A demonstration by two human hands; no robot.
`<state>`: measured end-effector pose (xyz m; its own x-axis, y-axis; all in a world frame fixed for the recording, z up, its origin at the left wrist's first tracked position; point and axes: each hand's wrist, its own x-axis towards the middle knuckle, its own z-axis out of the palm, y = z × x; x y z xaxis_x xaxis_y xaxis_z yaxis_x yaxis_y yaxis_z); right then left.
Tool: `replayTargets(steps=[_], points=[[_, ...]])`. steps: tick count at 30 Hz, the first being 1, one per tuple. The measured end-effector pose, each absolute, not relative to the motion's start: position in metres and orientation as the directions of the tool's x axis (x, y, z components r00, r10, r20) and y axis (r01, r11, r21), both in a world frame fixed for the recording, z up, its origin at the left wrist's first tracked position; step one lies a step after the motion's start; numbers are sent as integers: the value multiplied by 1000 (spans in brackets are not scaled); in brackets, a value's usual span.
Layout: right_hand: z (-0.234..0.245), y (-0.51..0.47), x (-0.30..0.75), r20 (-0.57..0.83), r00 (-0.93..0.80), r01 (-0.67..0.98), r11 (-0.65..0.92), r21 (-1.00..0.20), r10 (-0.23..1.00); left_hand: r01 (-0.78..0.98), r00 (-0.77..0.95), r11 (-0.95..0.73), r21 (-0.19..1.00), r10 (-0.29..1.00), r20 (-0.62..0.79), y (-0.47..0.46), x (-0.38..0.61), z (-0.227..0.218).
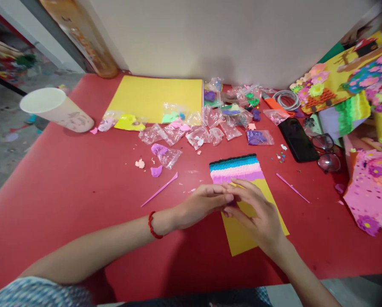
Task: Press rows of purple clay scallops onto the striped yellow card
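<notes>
My left hand [202,202], with a red cord bracelet at the wrist, meets my right hand [257,213] fingertip to fingertip. Between them is pinched a small piece of purple modelling clay [232,202], mostly hidden by the fingers. Both hands hover over a yellow card [244,238]. Across the card's far end run bumpy clay stripes [235,166] in black, blue, pale pink and purple. One pink modelling tool [159,189] lies left of the card and another pink tool [293,188] to its right.
Several clear bags of coloured clay [197,136] lie across the back, partly over yellow sheets [159,96]. A paper cup [58,108] lies tipped at left. Right of the card are a black phone [297,140], glasses [328,152] and decorated clay cards [369,192].
</notes>
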<state>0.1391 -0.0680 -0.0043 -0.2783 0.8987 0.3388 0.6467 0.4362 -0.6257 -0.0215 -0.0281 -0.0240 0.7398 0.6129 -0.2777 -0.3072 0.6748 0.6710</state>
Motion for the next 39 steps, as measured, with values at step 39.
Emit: replayTargets(steps=[39], points=[[-1, -60, 150, -115, 202, 312, -175, -934, 972, -172, 734, 503, 847, 639, -230, -21, -43, -40]])
